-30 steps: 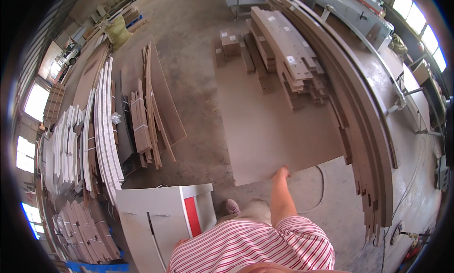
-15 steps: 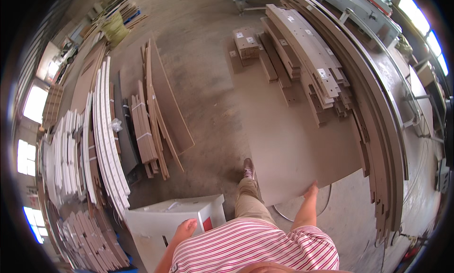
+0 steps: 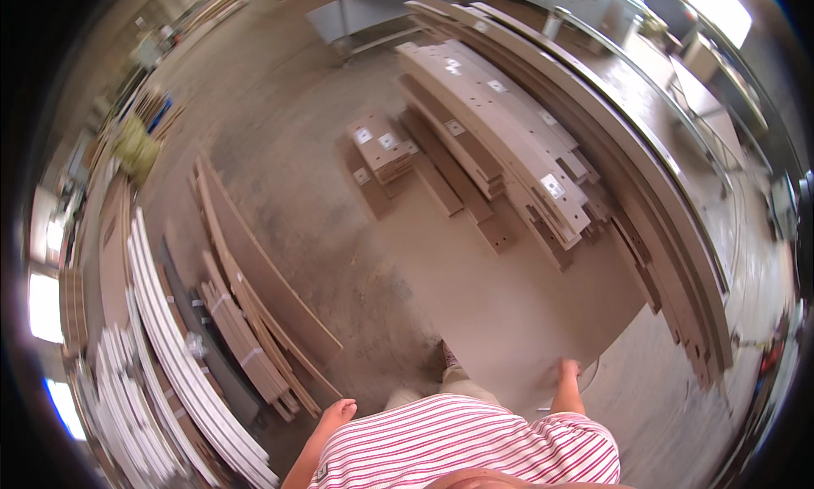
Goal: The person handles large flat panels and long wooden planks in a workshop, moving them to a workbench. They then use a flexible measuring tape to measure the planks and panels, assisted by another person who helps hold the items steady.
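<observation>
My left hand (image 3: 339, 411) hangs low beside my striped shirt with its fingers curled in, and no object shows in it. My right hand (image 3: 569, 370) is at the near right edge of a large brown sheet (image 3: 475, 311) on the floor, its fingers curled. It overlaps the sheet's edge in view, but nothing shows in its grasp. On the sheet's far part lie stacks of long brown panels (image 3: 487, 108) with white labels. A small stack of short brown panels (image 3: 383, 141) sits left of them.
Long brown strips (image 3: 670, 226) run along the right, beside a metal-framed table (image 3: 636, 52). To the left lie strapped brown boards (image 3: 242, 345), a wide thin panel (image 3: 280, 273) and white strips (image 3: 174, 336). A yellowish sack (image 3: 136, 147) stands farther off.
My view has turned right and moved forward, so the panel stacks sit nearer and farther left. The white box beside my left hand has left view. My right hand's fingers look more curled.
</observation>
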Tool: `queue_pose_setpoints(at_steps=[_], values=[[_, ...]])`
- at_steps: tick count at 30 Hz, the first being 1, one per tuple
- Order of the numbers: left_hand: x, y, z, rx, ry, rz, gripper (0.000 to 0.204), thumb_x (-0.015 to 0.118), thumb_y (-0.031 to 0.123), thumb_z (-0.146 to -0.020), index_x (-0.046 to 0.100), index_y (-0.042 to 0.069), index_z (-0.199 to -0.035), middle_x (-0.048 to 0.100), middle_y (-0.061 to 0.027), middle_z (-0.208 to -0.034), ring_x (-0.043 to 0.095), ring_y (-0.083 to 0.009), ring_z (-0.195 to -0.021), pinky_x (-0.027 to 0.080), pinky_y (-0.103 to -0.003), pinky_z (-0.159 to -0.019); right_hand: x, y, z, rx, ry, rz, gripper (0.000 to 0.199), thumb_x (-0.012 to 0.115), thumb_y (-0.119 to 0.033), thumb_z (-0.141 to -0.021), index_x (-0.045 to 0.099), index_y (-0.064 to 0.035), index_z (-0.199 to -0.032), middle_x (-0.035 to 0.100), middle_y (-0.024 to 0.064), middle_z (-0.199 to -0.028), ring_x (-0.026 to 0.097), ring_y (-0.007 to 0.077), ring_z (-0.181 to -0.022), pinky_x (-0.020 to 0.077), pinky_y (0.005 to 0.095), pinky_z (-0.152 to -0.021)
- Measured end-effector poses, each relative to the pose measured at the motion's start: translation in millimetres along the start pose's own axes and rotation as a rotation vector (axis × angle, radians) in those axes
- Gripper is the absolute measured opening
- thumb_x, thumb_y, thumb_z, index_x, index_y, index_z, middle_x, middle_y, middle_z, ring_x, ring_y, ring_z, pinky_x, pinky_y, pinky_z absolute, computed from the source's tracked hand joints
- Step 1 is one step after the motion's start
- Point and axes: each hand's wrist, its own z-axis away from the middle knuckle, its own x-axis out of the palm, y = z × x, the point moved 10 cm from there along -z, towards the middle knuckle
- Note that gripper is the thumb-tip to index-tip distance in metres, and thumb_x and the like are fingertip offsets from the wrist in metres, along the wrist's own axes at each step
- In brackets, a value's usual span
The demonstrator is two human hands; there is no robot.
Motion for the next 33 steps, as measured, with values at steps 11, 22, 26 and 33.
queue_pose_setpoints(at_steps=[11, 22, 26, 33], values=[[-130, 100, -338, -0.067, -0.238, 0.09, 0.041, 0.044, 0.04, -0.093, 0.046, 0.006, -0.117, 0.058, -0.0092, -0.105, 0.058, -0.0173, -0.089, 0.047, -0.03, -0.069, 82, -91, 207, 0.578, 0.145, -1.018, 0.084, 0.062, -0.049, -0.077, 0.03, 0.0075, -0.131, 0.028, 0.0251, -0.138, 0.023, 0.0392, -0.131, 0.0244, 0.0401, -0.107], [-23, 234, -562, -0.176, -0.384, 0.786, 0.067, 0.027, 0.059, -0.09, 0.023, 0.015, -0.141, 0.021, -0.0026, -0.147, 0.025, -0.0247, -0.13, 0.021, -0.05, -0.105, 184, -213, 150, 0.679, 0.097, -3.12, 0.054, 0.064, -0.033, -0.083, 0.045, -0.0063, -0.126, 0.044, 0.0103, -0.132, 0.042, 0.0289, -0.12, 0.0348, 0.0508, -0.097], [-18, 249, -522, -0.356, -0.368, 0.779, 0.069, 0.024, 0.062, -0.089, 0.027, 0.016, -0.14, 0.025, 0.0005, -0.145, 0.026, -0.023, -0.13, 0.022, -0.04, -0.107, 176, -208, 186, 0.889, 0.039, -3.073, 0.053, 0.065, -0.033, -0.082, 0.047, -0.0058, -0.124, 0.046, 0.0091, -0.13, 0.042, 0.029, -0.119, 0.033, 0.0512, -0.098], [-33, 235, -555, -0.285, -0.342, 0.792, 0.074, 0.025, 0.067, -0.086, 0.029, 0.017, -0.139, 0.026, 0.0012, -0.146, 0.024, -0.0229, -0.132, 0.016, -0.046, -0.108, 152, -207, 178, 0.798, 0.056, -3.176, 0.048, 0.063, -0.028, -0.084, 0.048, -0.0034, -0.122, 0.049, 0.0096, -0.126, 0.045, 0.0273, -0.116, 0.037, 0.0511, -0.096]])
